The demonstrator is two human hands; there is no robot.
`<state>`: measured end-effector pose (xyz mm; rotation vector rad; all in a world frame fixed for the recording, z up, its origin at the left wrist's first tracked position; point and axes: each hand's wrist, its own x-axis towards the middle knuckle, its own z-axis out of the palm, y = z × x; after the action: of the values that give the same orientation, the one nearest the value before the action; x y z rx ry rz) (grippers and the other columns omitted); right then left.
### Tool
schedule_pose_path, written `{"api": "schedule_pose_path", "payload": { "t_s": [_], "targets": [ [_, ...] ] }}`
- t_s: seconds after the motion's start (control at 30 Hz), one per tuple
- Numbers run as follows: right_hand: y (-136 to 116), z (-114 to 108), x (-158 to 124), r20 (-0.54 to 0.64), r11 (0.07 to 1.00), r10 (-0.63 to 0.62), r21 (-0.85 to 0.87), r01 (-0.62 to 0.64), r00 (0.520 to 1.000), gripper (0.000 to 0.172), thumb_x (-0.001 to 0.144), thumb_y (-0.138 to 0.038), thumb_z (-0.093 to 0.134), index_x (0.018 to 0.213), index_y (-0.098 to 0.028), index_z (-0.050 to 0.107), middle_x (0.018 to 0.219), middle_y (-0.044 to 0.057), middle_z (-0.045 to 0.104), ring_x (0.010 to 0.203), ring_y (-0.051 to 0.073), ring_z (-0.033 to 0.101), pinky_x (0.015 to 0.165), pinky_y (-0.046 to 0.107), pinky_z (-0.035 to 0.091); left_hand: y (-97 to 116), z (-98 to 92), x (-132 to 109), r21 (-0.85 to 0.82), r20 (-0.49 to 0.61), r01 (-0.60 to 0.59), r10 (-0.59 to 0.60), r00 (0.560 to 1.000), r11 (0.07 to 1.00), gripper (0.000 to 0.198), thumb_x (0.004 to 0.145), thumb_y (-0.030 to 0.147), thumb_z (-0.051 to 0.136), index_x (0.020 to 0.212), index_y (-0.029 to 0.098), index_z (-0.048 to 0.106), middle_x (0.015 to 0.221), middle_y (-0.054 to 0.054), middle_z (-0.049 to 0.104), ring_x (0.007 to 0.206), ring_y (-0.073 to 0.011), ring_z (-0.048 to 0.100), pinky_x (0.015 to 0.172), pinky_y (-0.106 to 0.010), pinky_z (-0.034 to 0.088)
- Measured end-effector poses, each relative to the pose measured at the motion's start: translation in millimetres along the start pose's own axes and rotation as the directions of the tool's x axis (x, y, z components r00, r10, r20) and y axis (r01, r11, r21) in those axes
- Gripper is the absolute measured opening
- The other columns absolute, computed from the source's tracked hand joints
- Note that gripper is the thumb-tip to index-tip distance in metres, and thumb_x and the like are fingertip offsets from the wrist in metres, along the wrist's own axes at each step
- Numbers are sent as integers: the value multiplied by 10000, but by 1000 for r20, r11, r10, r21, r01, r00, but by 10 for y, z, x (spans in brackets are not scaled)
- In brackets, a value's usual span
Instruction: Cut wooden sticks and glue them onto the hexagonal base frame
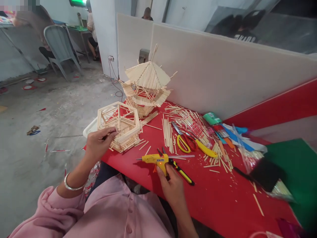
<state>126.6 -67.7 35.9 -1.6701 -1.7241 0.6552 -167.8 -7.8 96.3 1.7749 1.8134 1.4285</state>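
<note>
My left hand (100, 143) is at the near left side of a hexagonal frame of thin wooden sticks (119, 124), its fingers pinched together; anything between the fingertips is too small to make out. My right hand (172, 183) grips a yellow glue gun (156, 160) by its handle, over the table's front edge. The gun's nozzle points left, and a clear glue stick sticks out of its back. Behind the hexagonal frame stands a tiered stick pagoda (148, 79) with a pointed roof.
On the red table (203, 201) lie loose sticks (168, 134), yellow-handled scissors (183, 143), a yellow-black cutter (184, 175), a green roll (211, 118) and a black object (267, 173). A pale partition (198, 69) stands behind. People sit farther off, near a chair (60, 44).
</note>
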Motion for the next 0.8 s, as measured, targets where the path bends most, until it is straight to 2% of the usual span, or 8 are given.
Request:
{"api": "schedule_pose_path", "payload": {
  "t_s": [0.13, 0.3, 0.47, 0.63, 0.7, 0.8],
  "targets": [
    [137, -255, -135, -92, 990, 138, -26, -141, 986, 487, 867, -627, 481, 908, -180, 668, 862, 92, 719, 788, 222, 649, 701, 298, 482, -15, 14, -2, -22, -29, -3, 3, 1000, 1000, 132, 803, 326, 674, 835, 242, 770, 795, 32, 767, 674, -126, 684, 603, -185, 514],
    [516, -600, -179, -212, 943, 299, -86, -322, 930, 565, 839, -702, 448, 862, -176, 654, 765, 59, 696, 674, 198, 617, 604, 276, 443, -29, 33, 10, -35, -38, 20, -21, 999, 999, 136, 788, 330, 690, 849, 236, 768, 774, 29, 761, 637, -120, 667, 575, -189, 501],
    [794, -709, -182, -162, 956, 221, -157, -247, 962, 643, 831, -757, 375, 845, -179, 658, 824, 78, 662, 734, 203, 601, 661, 306, 465, -48, 32, 10, -23, -42, 0, -1, 999, 1000, 130, 787, 342, 697, 839, 245, 765, 782, 40, 762, 639, -115, 661, 592, -188, 498],
    [770, -640, -229, -58, 966, 171, -187, -179, 984, 615, 829, -751, 396, 803, -202, 672, 773, 58, 639, 719, 195, 597, 668, 301, 470, -27, 33, 16, -19, -44, 12, -13, 999, 1000, 125, 789, 343, 691, 821, 245, 762, 749, 43, 755, 614, -113, 651, 580, -190, 495],
    [757, -636, -263, -12, 962, 159, -223, -157, 987, 620, 845, -736, 369, 854, -207, 692, 836, 83, 675, 774, 218, 635, 688, 316, 486, -11, 36, 18, -10, -41, 21, -22, 999, 1000, 133, 795, 341, 678, 817, 240, 762, 749, 38, 757, 618, -118, 657, 578, -193, 498],
    [729, -687, -309, 20, 895, 184, -418, -159, 983, 633, 850, -724, 346, 897, -220, 726, 911, 123, 714, 780, 263, 674, 633, 348, 492, 4, 42, 17, -1, -28, 19, -19, 999, 1000, 131, 802, 317, 664, 819, 234, 763, 778, 26, 767, 653, -128, 677, 598, -195, 507]
  ]
}}
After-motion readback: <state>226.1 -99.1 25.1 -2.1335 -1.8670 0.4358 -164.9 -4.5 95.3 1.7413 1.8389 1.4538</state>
